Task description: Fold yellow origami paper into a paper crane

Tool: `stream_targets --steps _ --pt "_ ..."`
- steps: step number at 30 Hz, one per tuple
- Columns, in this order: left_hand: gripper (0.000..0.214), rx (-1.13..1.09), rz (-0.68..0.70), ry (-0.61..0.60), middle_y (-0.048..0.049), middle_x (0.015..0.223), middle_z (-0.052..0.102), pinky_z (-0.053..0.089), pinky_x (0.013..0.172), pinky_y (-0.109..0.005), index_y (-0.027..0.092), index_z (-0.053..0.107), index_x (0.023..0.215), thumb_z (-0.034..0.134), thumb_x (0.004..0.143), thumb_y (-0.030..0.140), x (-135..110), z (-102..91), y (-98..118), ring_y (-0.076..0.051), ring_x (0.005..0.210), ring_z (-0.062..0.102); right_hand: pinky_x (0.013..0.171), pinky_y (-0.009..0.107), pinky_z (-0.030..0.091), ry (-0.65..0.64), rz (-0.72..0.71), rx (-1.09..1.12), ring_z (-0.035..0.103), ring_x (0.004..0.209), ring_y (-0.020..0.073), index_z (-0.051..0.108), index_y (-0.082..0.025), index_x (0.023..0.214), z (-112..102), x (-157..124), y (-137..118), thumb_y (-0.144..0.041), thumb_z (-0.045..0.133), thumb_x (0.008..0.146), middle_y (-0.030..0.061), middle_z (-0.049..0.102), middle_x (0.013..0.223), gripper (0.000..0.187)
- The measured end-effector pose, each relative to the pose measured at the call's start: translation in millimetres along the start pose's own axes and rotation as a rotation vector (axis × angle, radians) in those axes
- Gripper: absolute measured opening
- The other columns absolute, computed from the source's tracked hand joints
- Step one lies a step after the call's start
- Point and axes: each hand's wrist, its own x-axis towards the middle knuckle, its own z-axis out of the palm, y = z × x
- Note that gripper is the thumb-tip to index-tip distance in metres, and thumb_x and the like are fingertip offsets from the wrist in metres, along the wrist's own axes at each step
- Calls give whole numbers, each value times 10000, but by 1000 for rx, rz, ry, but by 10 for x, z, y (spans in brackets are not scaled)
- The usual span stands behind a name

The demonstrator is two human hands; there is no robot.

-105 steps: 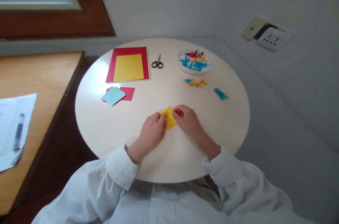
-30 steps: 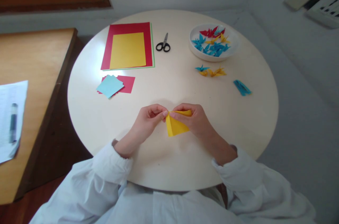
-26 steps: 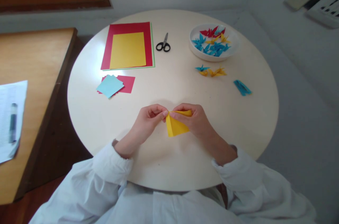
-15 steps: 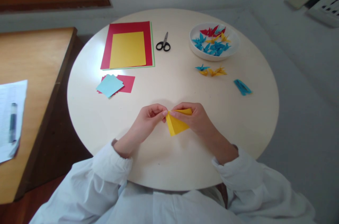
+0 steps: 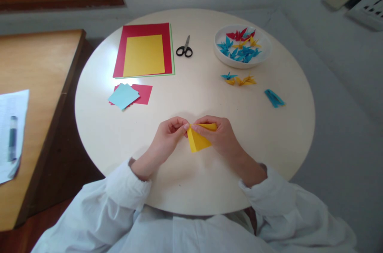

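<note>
A folded piece of yellow origami paper (image 5: 200,141) is held just above the near half of the round table, between my two hands. My left hand (image 5: 170,135) pinches its upper left corner with thumb and forefinger. On the other side my right hand (image 5: 223,135) grips the paper along the top, thumb in front and fingers behind, hiding part of the right side. A crease runs down near the paper's left edge.
The round white table (image 5: 191,189) bears small paper squares (image 5: 124,96), large coloured sheets (image 5: 145,55), scissors (image 5: 184,50), a white dish (image 5: 220,56) of folded cranes, several loose cranes (image 5: 245,81) and folded blue strips (image 5: 274,98). A wooden desk (image 5: 44,57) stands left.
Both hands keep the same pinch on the yellow paper, which has hardly moved. The view has shifted very slightly.
</note>
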Motion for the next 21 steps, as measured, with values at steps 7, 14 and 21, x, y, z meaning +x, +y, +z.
stream_targets --steps 7,14,21 --pt "236 -117 -70 -50 4 623 593 437 590 -220 127 634 686 729 676 344 -3 -4 43 -93 599 543 533 248 424 -8 14 10 523 565 117 637 -174 609 -21 11 6 -355 705 610 -12 594 598 194" --pt "180 -178 -114 -110 -10 657 616 458 606 -220 121 656 720 731 688 282 -1 -59 46 -92 613 563 536 254 438 -33 21 6 546 581 129 648 -179 617 -39 24 23 -383 717 600 -5 609 613 216" --pt "169 -147 -110 -144 -10 667 613 456 611 -215 126 657 727 715 713 284 -4 -56 40 -94 634 563 532 245 430 -52 40 11 541 582 122 656 -178 612 -46 36 -10 -349 719 585 -6 614 612 184"
